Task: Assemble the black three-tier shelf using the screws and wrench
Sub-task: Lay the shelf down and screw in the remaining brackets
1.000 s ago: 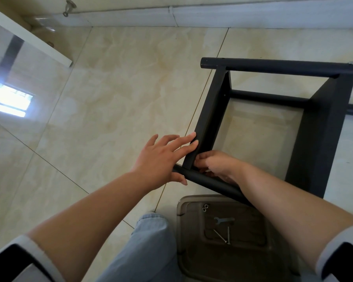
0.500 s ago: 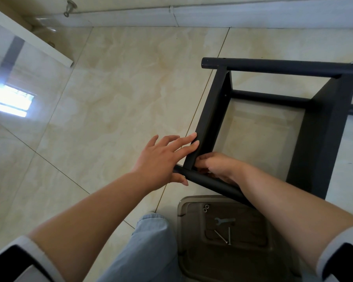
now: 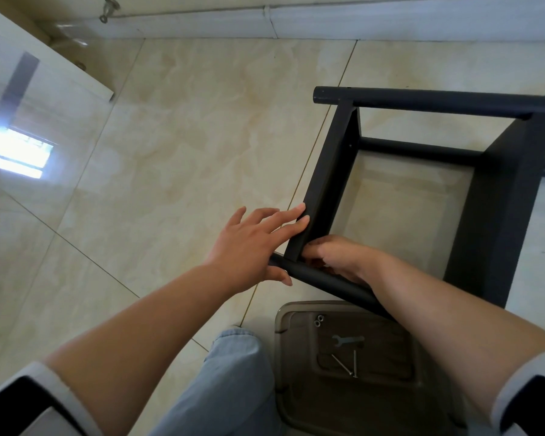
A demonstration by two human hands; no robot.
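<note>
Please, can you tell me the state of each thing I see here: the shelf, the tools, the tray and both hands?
black shelf: lying on its side on the floor, partly assembled
left hand: open, fingers flat against the end panel
right hand: curled at the corner joint; its grip is hidden
wrench: lying unused in the tray
two long screws: loose in the tray
tray: on the floor, holding the hardware

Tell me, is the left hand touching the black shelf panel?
Touching. The head view shows the left hand with its fingertips pressed flat against the outer face of the black shelf panel, no gap visible.
</note>
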